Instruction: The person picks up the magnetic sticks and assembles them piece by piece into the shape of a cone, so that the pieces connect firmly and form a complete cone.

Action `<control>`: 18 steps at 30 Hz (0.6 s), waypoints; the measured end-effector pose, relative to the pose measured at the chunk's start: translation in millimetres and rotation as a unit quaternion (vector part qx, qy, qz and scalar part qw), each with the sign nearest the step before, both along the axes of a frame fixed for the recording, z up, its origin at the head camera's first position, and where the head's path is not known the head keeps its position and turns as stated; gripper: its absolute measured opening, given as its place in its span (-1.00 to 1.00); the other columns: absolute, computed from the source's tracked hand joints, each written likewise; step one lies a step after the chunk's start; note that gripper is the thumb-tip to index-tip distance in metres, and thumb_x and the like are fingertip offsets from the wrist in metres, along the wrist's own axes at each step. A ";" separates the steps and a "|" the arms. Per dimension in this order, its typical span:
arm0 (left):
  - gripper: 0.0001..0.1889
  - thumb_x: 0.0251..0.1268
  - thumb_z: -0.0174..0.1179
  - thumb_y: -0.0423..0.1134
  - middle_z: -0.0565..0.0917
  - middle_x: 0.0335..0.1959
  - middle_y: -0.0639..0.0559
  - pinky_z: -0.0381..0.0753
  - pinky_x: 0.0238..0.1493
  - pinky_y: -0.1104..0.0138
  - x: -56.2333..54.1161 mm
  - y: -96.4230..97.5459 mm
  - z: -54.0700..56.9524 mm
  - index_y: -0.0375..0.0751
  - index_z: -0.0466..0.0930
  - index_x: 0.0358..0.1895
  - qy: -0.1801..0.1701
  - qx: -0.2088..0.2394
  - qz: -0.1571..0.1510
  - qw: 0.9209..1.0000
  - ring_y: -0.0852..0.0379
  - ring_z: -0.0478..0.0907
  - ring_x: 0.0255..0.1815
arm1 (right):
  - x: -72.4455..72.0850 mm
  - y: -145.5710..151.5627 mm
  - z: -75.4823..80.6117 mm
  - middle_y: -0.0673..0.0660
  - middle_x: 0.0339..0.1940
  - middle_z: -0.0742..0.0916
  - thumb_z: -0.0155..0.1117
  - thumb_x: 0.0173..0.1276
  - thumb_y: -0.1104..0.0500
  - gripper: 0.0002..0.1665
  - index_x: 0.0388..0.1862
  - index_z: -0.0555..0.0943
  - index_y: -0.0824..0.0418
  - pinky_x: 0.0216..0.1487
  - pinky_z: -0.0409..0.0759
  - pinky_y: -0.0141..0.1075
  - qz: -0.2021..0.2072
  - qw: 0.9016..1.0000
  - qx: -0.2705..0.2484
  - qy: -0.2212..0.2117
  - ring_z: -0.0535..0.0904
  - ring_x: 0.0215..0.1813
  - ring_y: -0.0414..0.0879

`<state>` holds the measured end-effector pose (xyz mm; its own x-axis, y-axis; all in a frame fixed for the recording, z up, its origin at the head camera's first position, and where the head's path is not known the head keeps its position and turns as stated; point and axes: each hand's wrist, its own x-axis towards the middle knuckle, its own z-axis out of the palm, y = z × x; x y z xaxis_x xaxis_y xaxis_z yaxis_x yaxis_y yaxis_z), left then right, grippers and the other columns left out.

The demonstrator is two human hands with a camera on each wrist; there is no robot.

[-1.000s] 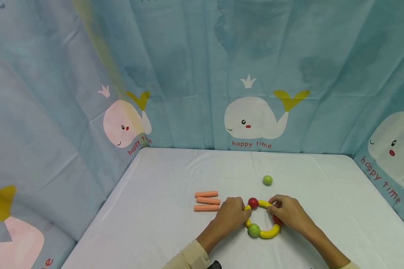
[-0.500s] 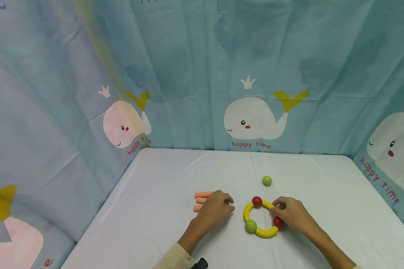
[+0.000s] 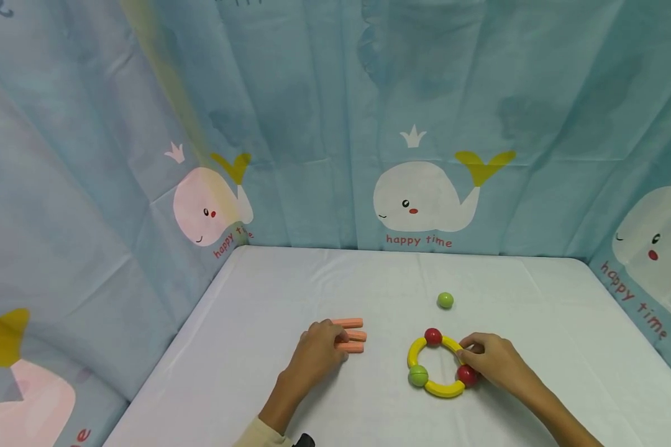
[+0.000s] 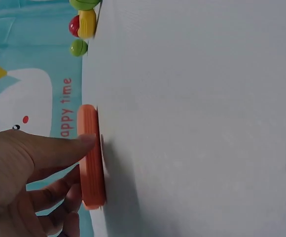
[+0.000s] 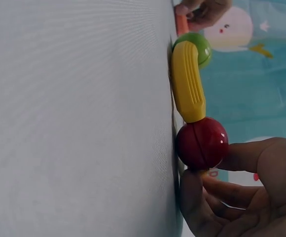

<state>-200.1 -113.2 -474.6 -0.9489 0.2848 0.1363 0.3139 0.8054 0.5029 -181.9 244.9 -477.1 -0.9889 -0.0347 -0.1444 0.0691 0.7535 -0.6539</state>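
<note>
On the white table a ring of curved yellow pieces (image 3: 445, 390) is joined by red balls (image 3: 433, 336) and a green ball (image 3: 418, 375). My right hand (image 3: 497, 360) pinches the yellow curved piece on the ring's right side, just beyond the near red ball (image 5: 202, 143). To the left lie three orange sticks (image 3: 356, 336), side by side. My left hand (image 3: 315, 354) is over their left ends. In the left wrist view, its thumb presses the nearest orange stick (image 4: 89, 168), with fingers curled on the other side; their exact contact is hidden.
A loose green ball (image 3: 445, 300) sits behind the ring. The white tabletop (image 3: 257, 292) meets blue curtains (image 3: 319, 205) with whale prints at its back and sides.
My left hand has let go of the ring's left side and moved left to the orange sticks. The right hand still holds the ring, which has shifted slightly to the right.
</note>
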 end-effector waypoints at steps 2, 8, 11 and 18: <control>-0.79 0.13 0.59 -0.36 0.72 -0.17 0.01 0.58 0.05 -0.04 0.3 -3.6 -1.9 -0.20 0.79 -0.17 0.000 -0.006 -0.002 1.000 -0.07 0.59 -0.07 | 1.1 1.0 -0.4 0.03 -0.37 0.73 0.48 0.38 0.14 -0.68 0.01 0.74 0.32 -0.36 0.63 -0.29 -0.002 1.000 -0.013 -0.008 0.59 -0.35 -0.10; -0.81 0.16 0.56 -0.41 0.83 -0.04 -0.04 0.71 -0.06 0.14 -9.8 -10.9 -10.0 -0.24 0.84 -0.16 -0.016 0.025 -0.031 0.999 -0.11 0.72 0.03 | 5.5 3.4 0.4 0.03 -0.35 0.75 0.48 0.38 0.16 -0.59 0.11 0.69 0.36 -0.35 0.71 -0.24 -0.001 0.998 -0.052 -0.038 0.65 -0.39 -0.08; -0.82 0.20 0.55 -0.36 0.82 -0.07 0.01 0.71 -0.07 0.16 -10.6 -11.5 -9.1 -0.20 0.84 -0.13 -0.025 0.028 -0.027 0.999 -0.06 0.72 0.03 | 7.1 5.6 1.1 0.03 -0.35 0.75 0.49 0.38 0.13 -0.53 0.16 0.67 0.35 -0.34 0.70 -0.24 0.003 0.997 -0.056 -0.046 0.66 -0.38 -0.08; -0.87 0.39 0.46 -0.22 0.78 -0.17 0.11 0.69 -0.08 0.22 -6.9 -6.2 -4.4 -0.16 0.80 -0.11 -0.010 0.040 -0.010 0.999 0.17 0.66 -0.13 | 10.3 10.0 0.2 0.04 -0.38 0.74 0.49 0.40 0.13 -0.50 0.21 0.64 0.37 -0.35 0.72 -0.23 0.008 0.996 -0.078 -0.053 0.66 -0.39 -0.05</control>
